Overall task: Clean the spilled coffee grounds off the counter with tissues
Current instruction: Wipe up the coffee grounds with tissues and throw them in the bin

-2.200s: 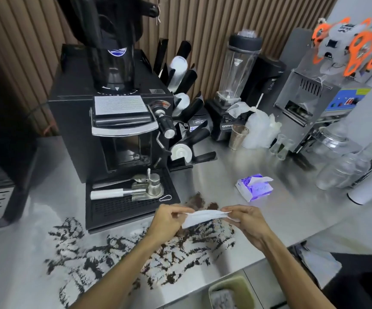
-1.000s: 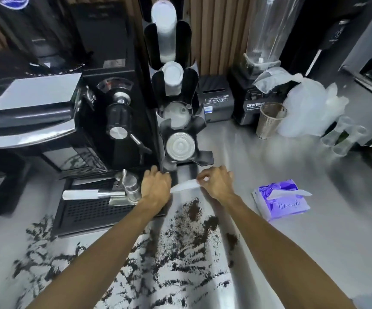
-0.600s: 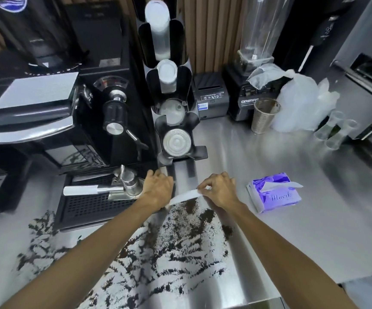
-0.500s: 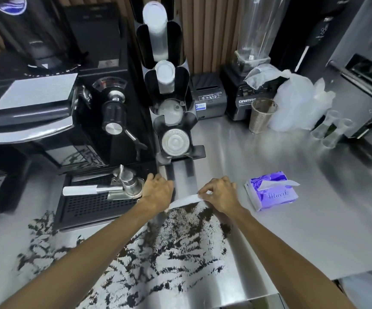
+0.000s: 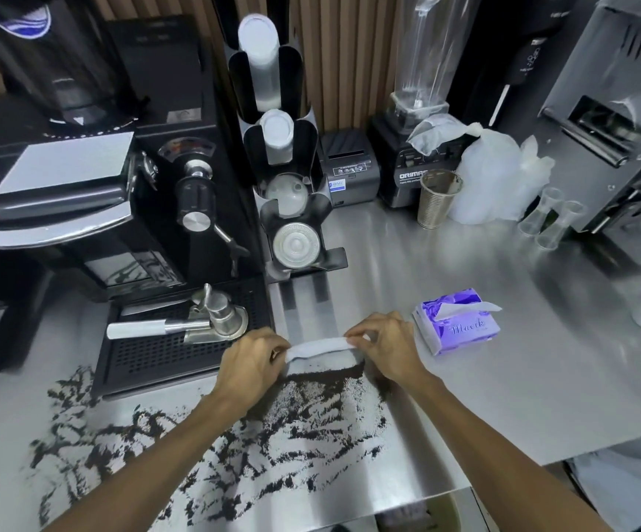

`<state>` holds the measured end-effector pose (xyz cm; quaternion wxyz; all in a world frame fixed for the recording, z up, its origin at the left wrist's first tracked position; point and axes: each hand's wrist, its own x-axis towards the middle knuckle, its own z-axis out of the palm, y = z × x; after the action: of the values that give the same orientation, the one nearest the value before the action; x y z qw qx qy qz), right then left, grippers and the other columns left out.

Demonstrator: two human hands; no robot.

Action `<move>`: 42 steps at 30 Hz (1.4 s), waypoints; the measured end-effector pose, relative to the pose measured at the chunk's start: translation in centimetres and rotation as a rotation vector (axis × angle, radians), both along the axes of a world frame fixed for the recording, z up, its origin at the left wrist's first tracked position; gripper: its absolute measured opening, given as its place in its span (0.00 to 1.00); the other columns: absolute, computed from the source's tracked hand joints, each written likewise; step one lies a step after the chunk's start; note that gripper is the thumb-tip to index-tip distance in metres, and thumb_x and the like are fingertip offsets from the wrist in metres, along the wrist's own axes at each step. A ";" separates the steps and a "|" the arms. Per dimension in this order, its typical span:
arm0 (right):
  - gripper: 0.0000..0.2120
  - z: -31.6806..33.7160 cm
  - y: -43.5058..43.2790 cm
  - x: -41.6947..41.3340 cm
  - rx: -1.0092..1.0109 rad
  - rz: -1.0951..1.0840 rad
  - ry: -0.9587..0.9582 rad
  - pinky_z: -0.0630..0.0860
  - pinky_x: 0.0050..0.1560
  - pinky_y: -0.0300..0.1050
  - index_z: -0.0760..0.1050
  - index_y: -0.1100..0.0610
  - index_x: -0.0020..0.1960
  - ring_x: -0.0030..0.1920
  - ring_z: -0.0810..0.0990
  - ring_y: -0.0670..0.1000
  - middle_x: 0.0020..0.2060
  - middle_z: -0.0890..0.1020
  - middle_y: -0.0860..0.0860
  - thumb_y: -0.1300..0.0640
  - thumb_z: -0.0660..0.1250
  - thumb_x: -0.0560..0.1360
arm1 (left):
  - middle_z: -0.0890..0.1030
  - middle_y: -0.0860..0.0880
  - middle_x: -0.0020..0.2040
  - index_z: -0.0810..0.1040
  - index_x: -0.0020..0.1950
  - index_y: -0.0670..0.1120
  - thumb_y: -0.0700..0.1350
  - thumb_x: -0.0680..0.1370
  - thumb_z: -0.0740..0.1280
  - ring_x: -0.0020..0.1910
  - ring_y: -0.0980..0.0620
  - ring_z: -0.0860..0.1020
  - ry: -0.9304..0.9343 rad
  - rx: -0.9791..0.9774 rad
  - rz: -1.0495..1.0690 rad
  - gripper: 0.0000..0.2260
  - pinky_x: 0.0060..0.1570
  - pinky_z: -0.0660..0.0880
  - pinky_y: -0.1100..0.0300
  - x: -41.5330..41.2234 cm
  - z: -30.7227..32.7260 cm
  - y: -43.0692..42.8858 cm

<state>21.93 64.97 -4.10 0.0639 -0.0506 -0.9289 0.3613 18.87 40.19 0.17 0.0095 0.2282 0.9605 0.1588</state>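
Progress is slight, by my judgement: coffee grounds (image 5: pixel 273 447) cover the steel counter (image 5: pixel 503 359) in streaks on the wrist side of both hands and well out past the left hand (image 5: pixel 251 362). Only a dark ridge is gathered right against the tissue (image 5: pixel 321 346). That folded tissue lies stretched between the hands, low at the counter, with the left hand pinching one end and the right hand (image 5: pixel 384 347) the other. Nearly all the wiping is left to do. Just beyond the left hand's knuckles a portafilter (image 5: pixel 196 324) sits on the black drip tray (image 5: pixel 157 359), whose edge hems the grounds. Just beside the right hand lies the purple tissue pack (image 5: pixel 459 326), handy for more sheets.
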 end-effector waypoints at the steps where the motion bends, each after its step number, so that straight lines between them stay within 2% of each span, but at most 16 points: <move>1: 0.06 0.1 -0.2 -0.4 0.019 0.013 0.021 0.66 0.49 0.47 0.84 0.44 0.46 0.46 0.69 0.46 0.37 0.77 0.33 0.48 0.75 0.69 | 0.82 0.54 0.50 0.83 0.56 0.49 0.46 0.76 0.70 0.29 0.60 0.70 -0.010 0.019 0.029 0.09 0.30 0.69 0.68 0.2 -0.3 -0.1; 4: 0.05 0.1 -0.7 -1.4 0.117 0.038 0.061 0.62 0.47 0.46 0.84 0.44 0.47 0.47 0.68 0.46 0.40 0.78 0.34 0.48 0.73 0.71 | 0.83 0.53 0.46 0.84 0.51 0.49 0.44 0.74 0.73 0.29 0.56 0.78 0.004 0.015 0.047 0.06 0.27 0.76 0.62 1.0 -0.9 0.0; 6: 0.06 -0.2 -0.8 -1.8 0.179 0.047 0.050 0.58 0.46 0.45 0.83 0.44 0.49 0.48 0.68 0.46 0.43 0.80 0.36 0.47 0.71 0.72 | 0.84 0.53 0.42 0.85 0.47 0.50 0.43 0.71 0.76 0.26 0.56 0.79 0.035 -0.039 -0.008 0.06 0.23 0.76 0.63 1.6 -1.6 0.0; 10: 0.11 -1.1 -0.8 -2.1 0.248 0.093 0.035 0.60 0.47 0.46 0.83 0.44 0.51 0.48 0.69 0.47 0.45 0.82 0.40 0.42 0.66 0.73 | 0.81 0.51 0.54 0.81 0.60 0.50 0.45 0.80 0.64 0.32 0.57 0.78 0.008 -0.261 -0.028 0.10 0.26 0.71 0.66 1.9 -3.4 0.0; 12: 0.10 -1.5 -0.9 -2.1 0.288 0.125 0.043 0.61 0.47 0.46 0.84 0.44 0.51 0.48 0.70 0.47 0.44 0.82 0.41 0.44 0.67 0.73 | 0.78 0.49 0.59 0.76 0.65 0.49 0.48 0.82 0.60 0.34 0.56 0.77 0.010 -0.312 -0.035 0.13 0.27 0.69 0.66 2.1 -3.7 0.1; 17: 0.08 -1.8 -0.7 -1.5 0.350 0.208 0.070 0.61 0.46 0.45 0.83 0.43 0.52 0.47 0.69 0.46 0.43 0.81 0.40 0.50 0.72 0.73 | 0.74 0.49 0.62 0.74 0.66 0.49 0.51 0.83 0.57 0.35 0.55 0.75 0.001 -0.334 -0.023 0.15 0.29 0.69 0.67 2.7 -3.4 0.3; 20: 0.08 -1.6 -0.5 -0.3 0.361 0.274 0.079 0.60 0.46 0.45 0.83 0.42 0.51 0.47 0.69 0.46 0.43 0.80 0.39 0.49 0.73 0.72 | 0.74 0.49 0.63 0.75 0.66 0.49 0.45 0.83 0.57 0.33 0.55 0.72 -0.009 -0.338 -0.016 0.13 0.27 0.65 0.68 3.7 -3.2 -0.1; 22: 0.08 -1.5 -0.2 0.2 0.341 0.279 0.093 0.60 0.46 0.45 0.83 0.42 0.52 0.47 0.69 0.46 0.43 0.80 0.39 0.50 0.73 0.72 | 0.78 0.49 0.59 0.79 0.61 0.50 0.41 0.80 0.63 0.27 0.56 0.72 -0.021 -0.286 -0.004 0.12 0.21 0.59 0.69 4.2 -3.1 -0.4; 24: 0.09 -1.4 0.2 0.1 0.303 0.230 0.117 0.57 0.44 0.44 0.84 0.43 0.52 0.46 0.69 0.46 0.43 0.80 0.39 0.52 0.73 0.73 | 0.83 0.50 0.51 0.84 0.52 0.51 0.37 0.72 0.73 0.21 0.57 0.72 -0.010 -0.209 -0.009 0.12 0.18 0.54 0.71 3.9 -3.3 -0.4; 26: 0.09 -1.3 0.5 -0.2 0.308 0.183 0.136 0.56 0.43 0.43 0.84 0.43 0.52 0.45 0.69 0.46 0.43 0.80 0.39 0.54 0.73 0.72 | 0.84 0.52 0.42 0.86 0.46 0.51 0.36 0.67 0.77 0.19 0.58 0.73 0.014 -0.128 0.013 0.13 0.15 0.58 0.72 3.2 -3.5 -0.1; 29: 0.11 -1.8 0.5 0.1 0.322 0.184 0.133 0.59 0.44 0.43 0.84 0.44 0.51 0.44 0.68 0.45 0.42 0.80 0.40 0.56 0.75 0.71 | 0.85 0.53 0.38 0.86 0.46 0.51 0.40 0.71 0.76 0.24 0.59 0.77 -0.053 0.037 0.091 0.07 0.20 0.66 0.73 2.8 -3.7 0.0; 33: 0.10 -2.2 0.2 1.5 0.293 0.216 0.140 0.61 0.44 0.43 0.84 0.43 0.49 0.44 0.68 0.44 0.42 0.79 0.39 0.56 0.74 0.71 | 0.85 0.55 0.41 0.85 0.50 0.52 0.45 0.76 0.72 0.33 0.59 0.81 -0.083 0.128 0.165 0.05 0.30 0.72 0.73 3.2 -4.8 -1.2; 36: 0.10 -2.0 0.5 1.9 0.266 0.186 0.172 0.62 0.44 0.39 0.84 0.45 0.50 0.44 0.67 0.44 0.42 0.79 0.38 0.57 0.73 0.72 | 0.84 0.55 0.43 0.85 0.51 0.52 0.43 0.75 0.73 0.30 0.59 0.80 -0.087 0.148 0.096 0.08 0.26 0.74 0.71 2.8 -4.5 -1.1; 38: 0.11 -1.7 0.7 1.5 0.291 0.140 0.189 0.65 0.44 0.42 0.84 0.47 0.51 0.44 0.68 0.45 0.42 0.80 0.40 0.60 0.73 0.72 | 0.83 0.55 0.49 0.83 0.56 0.53 0.41 0.75 0.72 0.28 0.59 0.78 -0.093 0.044 0.014 0.12 0.23 0.71 0.71 2.4 -4.2 -0.6; 40: 0.12 -1.6 0.8 1.3 0.317 0.113 0.185 0.67 0.44 0.44 0.85 0.49 0.50 0.44 0.68 0.46 0.42 0.81 0.43 0.63 0.73 0.71 | 0.79 0.54 0.59 0.78 0.64 0.53 0.41 0.78 0.68 0.33 0.58 0.80 -0.089 -0.091 -0.041 0.16 0.27 0.73 0.68 2.0 -4.2 0.1; 42: 0.12 -1.7 0.7 1.5 0.349 0.105 0.155 0.68 0.44 0.44 0.85 0.49 0.50 0.43 0.69 0.47 0.42 0.82 0.44 0.63 0.74 0.71 | 0.76 0.53 0.64 0.74 0.69 0.53 0.40 0.80 0.64 0.36 0.57 0.80 -0.062 -0.165 -0.070 0.18 0.31 0.76 0.65 2.0 -4.3 0.3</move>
<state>23.41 65.69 -5.85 0.1243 0.0379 -0.9710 0.2005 20.82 40.51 -4.14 0.0635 0.2551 0.9610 0.0855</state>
